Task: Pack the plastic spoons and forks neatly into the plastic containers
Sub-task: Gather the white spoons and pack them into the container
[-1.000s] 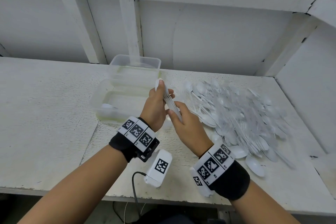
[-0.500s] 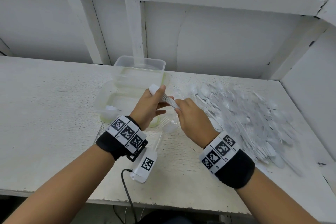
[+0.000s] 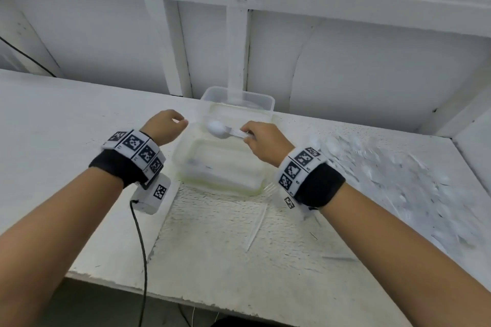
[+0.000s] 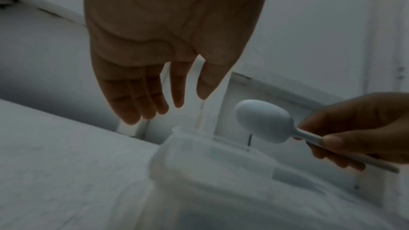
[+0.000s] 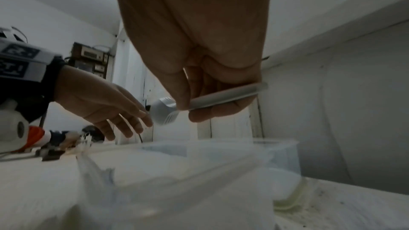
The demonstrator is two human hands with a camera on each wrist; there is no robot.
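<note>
My right hand (image 3: 248, 135) pinches the handles of a stack of white plastic spoons (image 3: 219, 129), bowls pointing left, above the near clear container (image 3: 183, 159). A second clear container (image 3: 265, 100) stands right behind it. In the right wrist view thumb and fingers clamp the stack's handles (image 5: 221, 97) over the container (image 5: 285, 153). My left hand (image 3: 178, 125) hovers left of the spoons with nothing in it. Its fingers (image 4: 141, 104) hang straight in the left wrist view, beside the spoon bowl (image 4: 263, 121). A large pile of white spoons and forks (image 3: 398, 180) lies to the right.
One loose fork (image 3: 256, 223) lies on the white table in front of the near container. A white tagged device (image 3: 152, 194) with a black cable (image 3: 142, 247) hangs below my left wrist. A white panelled wall (image 3: 345, 74) closes the back and right.
Both hands held the spoon stack together before. My left hand has let go and moved left. My right hand has carried the stack over the near container.
</note>
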